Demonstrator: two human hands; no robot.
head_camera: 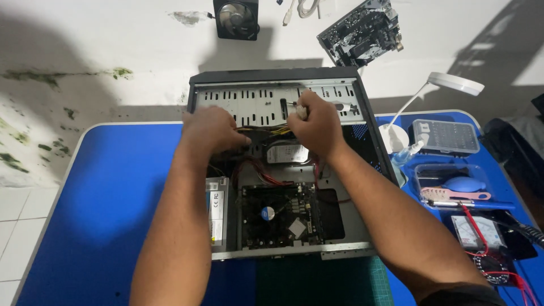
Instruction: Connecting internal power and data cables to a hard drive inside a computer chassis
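Open computer case (362, 153) lay on its side on the blue desk (113, 198). Right hand (314, 127) had its grip closed around a screwdriver (340, 106), tip toward the perforated drive bay panel (249, 105) at the case's far end. Left hand (209, 131) was curled inside the case near the cables (260, 170); grip state couldn't be told. Hard drive (287, 153) sat just under the right hand. Motherboard (277, 218) lay nearer the camera, power supply (216, 212) left of it. White lamp (447, 85), parts box (445, 136), multimeter (476, 232) on the desk's right side.
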